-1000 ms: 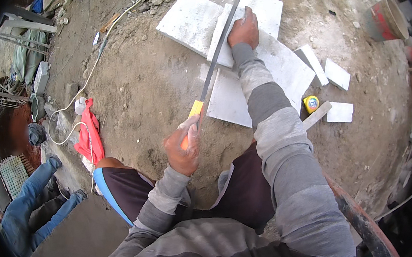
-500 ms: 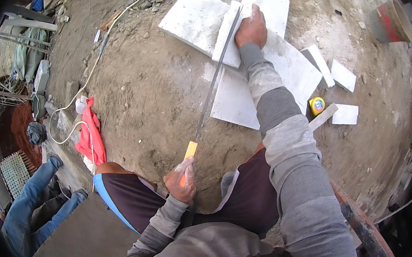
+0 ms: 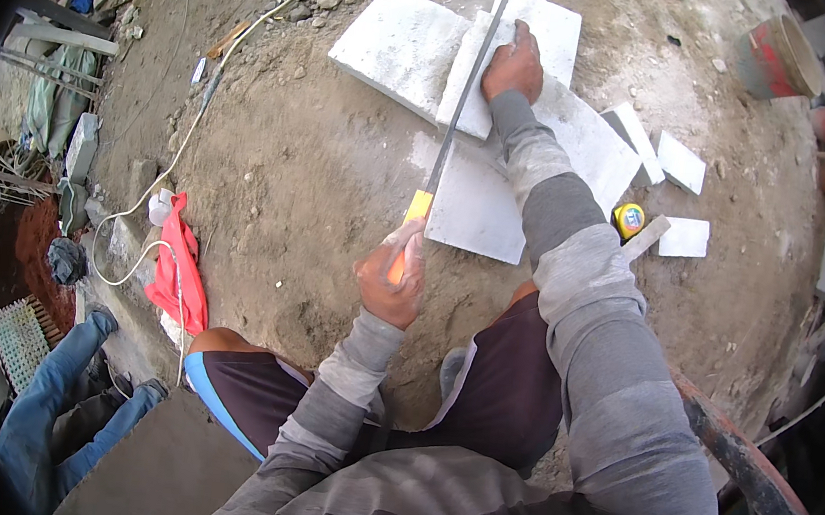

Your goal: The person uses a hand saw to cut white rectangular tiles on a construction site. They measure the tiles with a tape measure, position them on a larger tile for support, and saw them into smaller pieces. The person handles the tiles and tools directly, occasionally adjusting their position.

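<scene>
My left hand (image 3: 392,281) is closed on the orange-yellow handle of a long hand saw (image 3: 458,112), low in the middle of the view. The blade runs up along a narrow white block (image 3: 464,74) lying on larger white blocks. My right hand (image 3: 515,67) grips the top of that narrow block just right of the blade, fingers bent. A flat white block (image 3: 395,40) lies to the left, another (image 3: 585,150) under my right arm. A yellow tape measure (image 3: 629,220) lies to the right by a grey strip (image 3: 646,237).
Small white offcuts (image 3: 681,163) lie on the dirt ground. A bucket (image 3: 780,57) stands top right. A pale cord (image 3: 184,138) and red cloth (image 3: 180,273) lie left. Another person's jeans-clad legs (image 3: 55,401) are lower left. A rusty metal bar (image 3: 743,463) is lower right.
My left hand drew the saw back toward my body half a second ago and has since pushed it forward, up the view. My right hand stays on the narrow block.
</scene>
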